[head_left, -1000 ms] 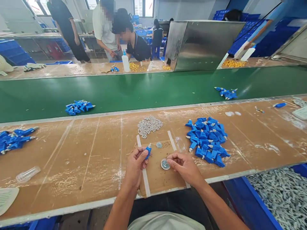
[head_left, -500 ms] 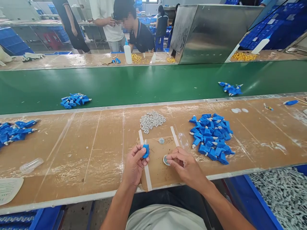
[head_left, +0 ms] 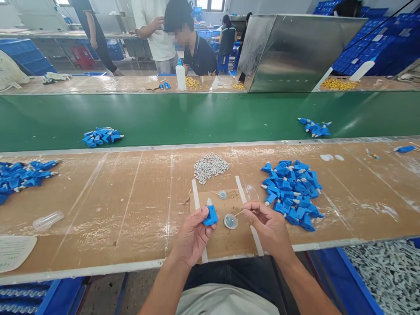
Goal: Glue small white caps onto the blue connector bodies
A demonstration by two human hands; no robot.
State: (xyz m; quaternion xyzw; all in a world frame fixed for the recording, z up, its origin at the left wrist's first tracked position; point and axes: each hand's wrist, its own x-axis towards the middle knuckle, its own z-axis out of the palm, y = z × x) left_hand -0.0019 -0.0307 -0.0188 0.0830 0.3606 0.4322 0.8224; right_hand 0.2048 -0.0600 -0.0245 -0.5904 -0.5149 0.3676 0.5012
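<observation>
A blue plastic part (head_left: 211, 216) with a white tip pointing up is pinched in my left hand (head_left: 193, 234). My right hand (head_left: 269, 225) grips a thin wooden stick (head_left: 239, 213), whose far end reaches the rim of a small round dish (head_left: 230, 221) on the cardboard. Behind that dish lies a smaller clear round piece (head_left: 222, 194) with another stick beside it. Farther back sits a pile of small grey pieces (head_left: 210, 167). To the right of it is a large heap of blue parts (head_left: 293, 192).
Behind the table runs a green conveyor belt (head_left: 183, 118) bearing two small blue piles. More blue parts (head_left: 22, 177) and a clear plastic tube (head_left: 48, 220) lie at the left. Blue bins flank my legs. People are beyond the belt, near a metal hood (head_left: 302, 52).
My right hand has moved back from the dish, and the stick in its fingers now shows. My left hand has brought the blue part rightward, closer to the dish. The camera view has shifted slightly.
</observation>
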